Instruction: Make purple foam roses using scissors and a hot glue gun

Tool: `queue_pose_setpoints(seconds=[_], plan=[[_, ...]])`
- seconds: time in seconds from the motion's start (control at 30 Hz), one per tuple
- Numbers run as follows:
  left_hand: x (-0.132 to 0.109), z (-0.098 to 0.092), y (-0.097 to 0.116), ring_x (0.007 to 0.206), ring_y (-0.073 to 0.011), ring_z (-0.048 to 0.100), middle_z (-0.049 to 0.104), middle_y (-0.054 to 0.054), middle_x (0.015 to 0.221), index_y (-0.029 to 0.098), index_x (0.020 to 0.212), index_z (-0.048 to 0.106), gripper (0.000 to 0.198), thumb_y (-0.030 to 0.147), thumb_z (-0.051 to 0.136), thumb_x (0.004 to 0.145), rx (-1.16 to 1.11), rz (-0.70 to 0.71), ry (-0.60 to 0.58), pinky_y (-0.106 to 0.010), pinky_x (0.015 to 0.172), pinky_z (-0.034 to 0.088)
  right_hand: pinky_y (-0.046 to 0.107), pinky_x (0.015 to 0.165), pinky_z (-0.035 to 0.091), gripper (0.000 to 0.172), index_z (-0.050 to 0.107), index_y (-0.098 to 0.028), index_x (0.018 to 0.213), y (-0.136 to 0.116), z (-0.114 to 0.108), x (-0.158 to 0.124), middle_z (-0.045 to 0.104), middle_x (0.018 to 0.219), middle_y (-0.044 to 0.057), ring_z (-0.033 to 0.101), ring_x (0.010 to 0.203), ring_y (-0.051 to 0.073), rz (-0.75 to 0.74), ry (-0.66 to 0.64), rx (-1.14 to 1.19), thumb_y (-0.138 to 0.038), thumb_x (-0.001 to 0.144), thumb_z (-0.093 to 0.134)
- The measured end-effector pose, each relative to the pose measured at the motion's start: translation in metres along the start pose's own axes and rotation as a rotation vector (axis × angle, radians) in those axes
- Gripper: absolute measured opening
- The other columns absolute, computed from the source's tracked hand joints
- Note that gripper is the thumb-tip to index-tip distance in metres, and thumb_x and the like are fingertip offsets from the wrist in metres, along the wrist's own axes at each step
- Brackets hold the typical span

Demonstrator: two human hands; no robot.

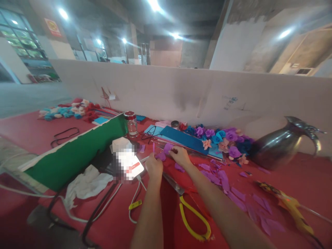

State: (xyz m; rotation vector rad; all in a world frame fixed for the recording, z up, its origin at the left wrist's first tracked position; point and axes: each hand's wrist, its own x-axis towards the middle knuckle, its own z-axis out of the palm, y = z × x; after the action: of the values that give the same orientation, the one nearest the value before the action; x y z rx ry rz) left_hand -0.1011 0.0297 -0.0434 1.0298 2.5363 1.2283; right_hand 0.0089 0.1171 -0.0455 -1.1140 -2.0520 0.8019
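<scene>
A small purple paper piece (165,150) sits pinched between the two hands on the red table covering (285,180). The right hand (180,156) closes its fingertips on the piece's upper edge, while the left hand (154,168) is curled into a narrow grip at its lower left end; whether the left fingers actually clamp the paper is hard to tell, since the back of the hand hides them. A thin pink stick (153,147) stands just above the left hand's knuckles.

Just below the two wrists lie scissors with yellow handles (193,216), their blades running up under the left forearm. To the right of the right hand, cut purple paper scraps (228,188) are scattered across the covering. Beyond the right hand, a blue sheet (181,137) lies flat, and past it a cluster of purple, blue and pink paper flowers (220,138). Farther right stands a metal jug (281,145), and nearer the camera on that side a yellow glue gun (290,205).

Left of the left hand lies a white phone with a blurred screen (129,162), with white cables (135,199) trailing below it. Beyond that are a glass jar (131,123), a green board (75,154) and a crumpled white cloth (86,183). Well away, up and left, lies another pile of paper flowers (70,110).
</scene>
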Motion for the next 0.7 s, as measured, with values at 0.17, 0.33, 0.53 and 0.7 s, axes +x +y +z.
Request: queue_pose_setpoints(seconds=[0.17,0.33,0.53,0.7], plan=[[-0.002,-0.003,0.004,0.085,-0.0314,0.066,0.069,-0.019,0.081,0.008,0.097,0.067,0.032,0.005,0.051,0.070,0.014,0.002,0.006,-0.038,0.078,0.046,0.023,0.061,0.040,0.018,0.058,-0.016,0.065,0.005,-0.004,0.000,0.060,0.064,-0.002,0.053,0.062,0.013,0.082,0.076,0.274,-0.033,0.069,0.053],[-0.007,-0.010,0.014,0.091,-0.0316,0.062,0.064,-0.020,0.102,0.012,0.095,0.069,0.032,0.008,0.055,0.067,-0.075,0.034,0.136,-0.040,0.081,0.044,0.023,0.057,0.041,0.020,0.059,-0.017,0.072,0.001,-0.017,-0.013,0.061,0.064,-0.001,0.053,0.058,0.012,0.143,0.054,0.528,-0.035,0.063,0.058],[-0.016,-0.007,0.034,0.073,-0.0193,0.061,0.069,-0.006,0.076,0.016,0.086,0.071,0.029,0.038,0.067,0.068,-0.745,-0.012,-0.347,-0.029,0.069,0.044,0.025,0.060,0.044,0.021,0.061,-0.018,0.075,-0.009,-0.036,-0.043,0.064,0.066,-0.001,0.056,0.060,0.013,0.169,-0.008,0.721,-0.035,0.063,0.065],[-0.028,-0.011,0.050,0.042,-0.0057,0.038,0.053,0.004,0.047,0.014,0.071,0.070,0.034,0.040,0.078,0.052,-0.969,-0.154,-0.618,-0.021,0.045,0.026,0.027,0.065,0.047,0.023,0.062,-0.020,0.082,-0.008,-0.049,-0.066,0.064,0.067,-0.001,0.059,0.065,0.015,0.158,0.016,0.768,-0.032,0.064,0.067]])
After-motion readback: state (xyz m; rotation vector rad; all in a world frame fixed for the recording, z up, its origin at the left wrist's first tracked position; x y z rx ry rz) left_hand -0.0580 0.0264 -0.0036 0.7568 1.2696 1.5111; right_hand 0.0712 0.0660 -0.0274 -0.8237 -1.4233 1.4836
